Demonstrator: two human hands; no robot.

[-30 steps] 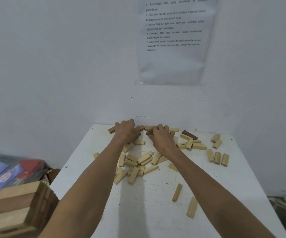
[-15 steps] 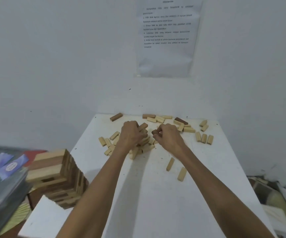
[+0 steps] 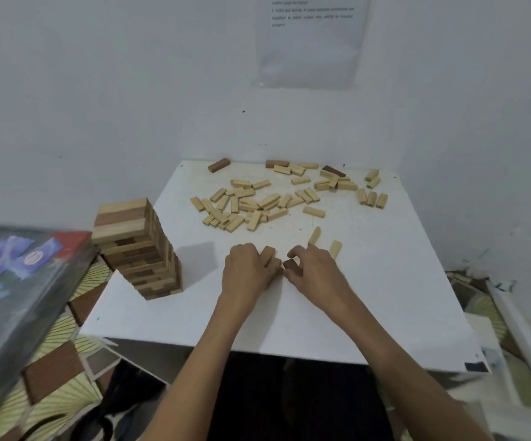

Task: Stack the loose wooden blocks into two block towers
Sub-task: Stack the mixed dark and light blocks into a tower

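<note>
A built block tower (image 3: 138, 246) of light and brown wood stands at the left edge of the white table (image 3: 385, 297). Several loose wooden blocks (image 3: 251, 202) lie scattered over the far half. My left hand (image 3: 248, 270) rests mid-table with its fingers curled round a light block (image 3: 267, 254). Right beside it, my right hand (image 3: 313, 272) pinches a darker brown block (image 3: 289, 265). The two hands almost touch. Two single blocks (image 3: 314, 235) (image 3: 335, 249) lie just behind my right hand.
A white wall with a taped paper sheet (image 3: 311, 39) backs the table. A dark printed box (image 3: 12, 297) sits low on the left over patterned flooring. Clutter lies on the floor at the right (image 3: 496, 307).
Both hands pulled back from the far pile to mid-table, each bringing a block. The camera tilted down, so the tower on the left now shows in full.
</note>
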